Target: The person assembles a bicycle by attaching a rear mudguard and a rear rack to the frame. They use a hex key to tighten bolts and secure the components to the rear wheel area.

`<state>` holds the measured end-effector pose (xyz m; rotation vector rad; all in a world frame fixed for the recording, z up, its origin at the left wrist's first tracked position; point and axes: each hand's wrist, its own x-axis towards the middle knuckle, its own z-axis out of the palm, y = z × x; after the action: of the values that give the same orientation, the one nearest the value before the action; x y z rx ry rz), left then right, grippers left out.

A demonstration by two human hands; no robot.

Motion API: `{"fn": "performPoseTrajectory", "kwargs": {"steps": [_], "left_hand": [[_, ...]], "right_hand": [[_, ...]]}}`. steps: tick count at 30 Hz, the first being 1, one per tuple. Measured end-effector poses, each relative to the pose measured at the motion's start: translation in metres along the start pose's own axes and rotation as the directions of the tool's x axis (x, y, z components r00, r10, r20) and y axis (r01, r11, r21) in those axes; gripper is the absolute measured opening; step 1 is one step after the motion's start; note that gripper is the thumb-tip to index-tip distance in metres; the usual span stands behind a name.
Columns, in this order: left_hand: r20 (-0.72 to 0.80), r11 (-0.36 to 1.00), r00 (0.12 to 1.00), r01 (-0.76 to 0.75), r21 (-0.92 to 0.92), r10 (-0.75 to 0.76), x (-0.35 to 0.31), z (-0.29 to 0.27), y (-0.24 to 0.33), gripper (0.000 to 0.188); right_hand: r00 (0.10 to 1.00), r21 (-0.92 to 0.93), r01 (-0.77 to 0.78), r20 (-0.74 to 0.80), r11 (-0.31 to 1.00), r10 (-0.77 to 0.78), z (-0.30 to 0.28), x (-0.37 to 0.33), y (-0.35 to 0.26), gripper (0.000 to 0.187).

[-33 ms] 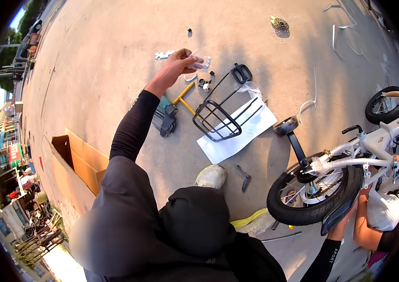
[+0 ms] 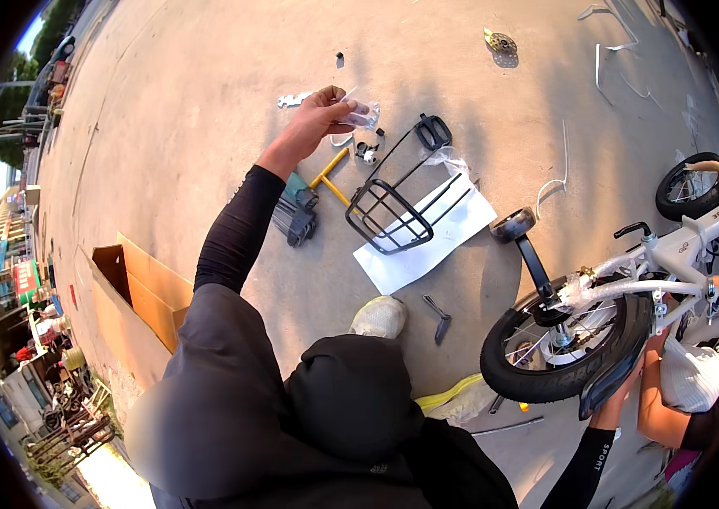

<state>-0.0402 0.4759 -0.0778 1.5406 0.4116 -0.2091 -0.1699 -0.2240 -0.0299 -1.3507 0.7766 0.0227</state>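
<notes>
My left hand (image 2: 319, 119) reaches out over the ground, thumb and fingers pinched on a small clear plastic bag (image 2: 363, 115). Below the bag lie a bell-like part (image 2: 366, 153) and a yellow T-shaped tool (image 2: 328, 178). My right hand (image 2: 615, 402) is at the lower right, against the black mudguard (image 2: 610, 386) of a white bicycle (image 2: 605, 293) lying on its side; its fingers are hidden. A black wire rack (image 2: 389, 216) rests partly on a white sheet of paper (image 2: 427, 254). Beside the bicycle's rear wheel stands out a training wheel (image 2: 514, 226).
A co-worker's arm (image 2: 663, 416) reaches to the bicycle at right. An open cardboard box (image 2: 143, 297) stands at left. On the ground are a green power tool (image 2: 296, 208), a pedal (image 2: 433, 131), a folding tool (image 2: 438, 321), a metal rod (image 2: 508, 427) and white straps (image 2: 565, 161).
</notes>
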Motion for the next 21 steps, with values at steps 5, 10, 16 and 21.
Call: {"fn": "performPoseTrajectory", "kwargs": {"steps": [5, 10, 16, 21], "left_hand": [[0.175, 0.96, 0.971, -0.116, -0.253, 0.164, -0.044, 0.046, 0.052, 0.011], [0.284, 0.915, 0.933, -0.1, -0.392, 0.223, -0.096, 0.097, 0.104, 0.016], [0.357, 0.887, 0.911, -0.02, -0.461, 0.206, -0.142, 0.149, 0.139, 0.021], [0.429, 0.87, 0.874, 0.013, -0.493, 0.23, -0.172, 0.185, 0.158, 0.023]], "right_hand": [[0.999, 0.019, -0.037, 0.003, 0.999, 0.037, 0.026, 0.002, -0.005, 0.037], [0.962, 0.134, 0.019, 0.268, 0.991, -0.054, 0.034, 0.003, 0.003, 0.041], [0.952, -0.044, 0.202, 0.244, 0.978, -0.186, 0.026, 0.034, 0.023, 0.034], [0.883, -0.202, 0.453, 0.236, 0.868, -0.406, 0.036, 0.033, 0.026, 0.023]]}}
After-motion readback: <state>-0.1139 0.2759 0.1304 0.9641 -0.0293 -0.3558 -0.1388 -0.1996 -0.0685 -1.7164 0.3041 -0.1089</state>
